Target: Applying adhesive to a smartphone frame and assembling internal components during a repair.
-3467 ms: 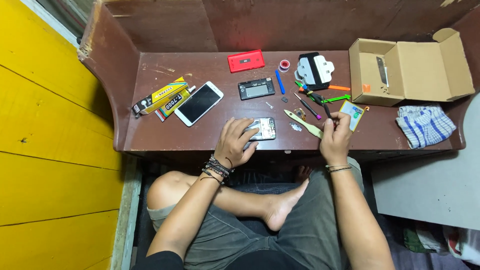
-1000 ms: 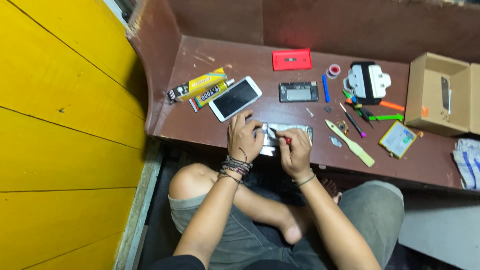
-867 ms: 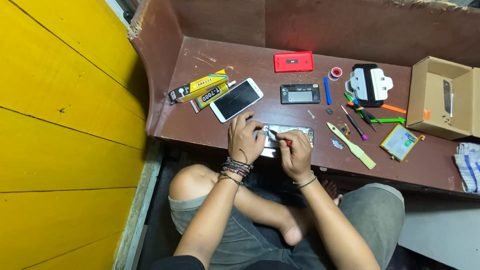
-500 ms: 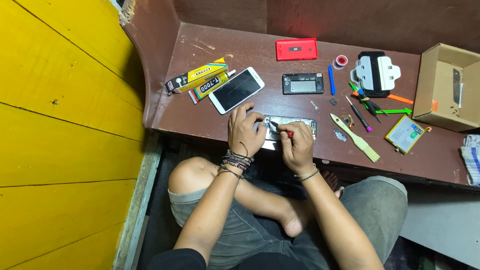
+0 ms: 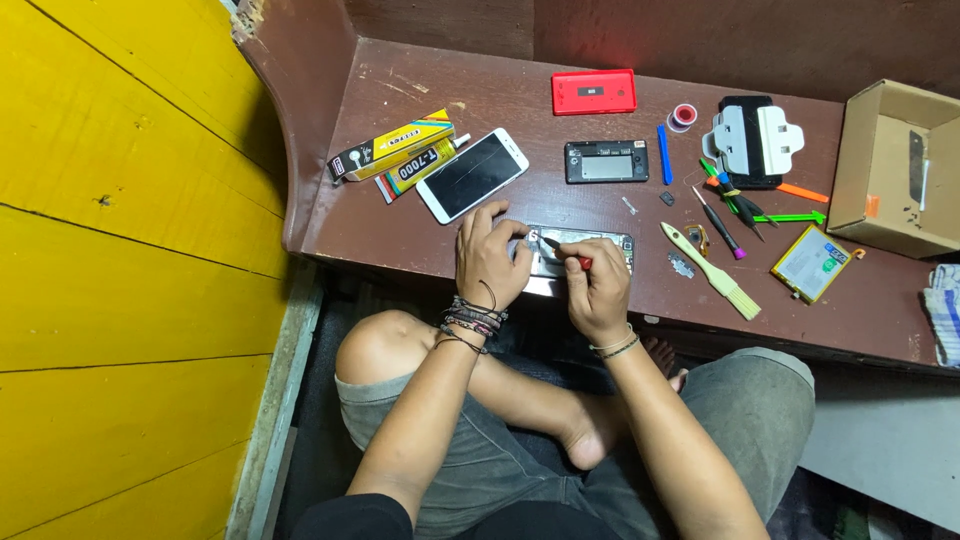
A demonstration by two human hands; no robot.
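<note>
- Down at the near edge of the dark brown wooden bench (image 5: 420, 215), an opened phone body with its back off (image 5: 590, 248) lies flat, long axis running from nine to three o'clock.
- Left hand (image 5: 487, 265) presses on the phone's nine o'clock end, fingers spread and curled over it — steadying rather than lifting.
- Right hand (image 5: 597, 290) sits at six o'clock of the phone, fingers pinched closed around a slim red-handled screwdriver (image 5: 566, 253); the tool slants toward ten o'clock, its tip touching the phone near the left-hand end.
- So the working spot lies at ten o'clock from the right-hand grip, just beside the left fingertips; both hands are on the phone, the right one carrying the tool.
- At twelve o'clock of the hands, well apart: a white-framed smartphone lying screen up (image 5: 472, 174) and a small black rectangular module (image 5: 605, 161).
- At three o'clock of the phone, near it: a pale-handled flat brush (image 5: 712, 271) — and beyond that a flat yellow-edged battery pack (image 5: 812, 263).
</note>
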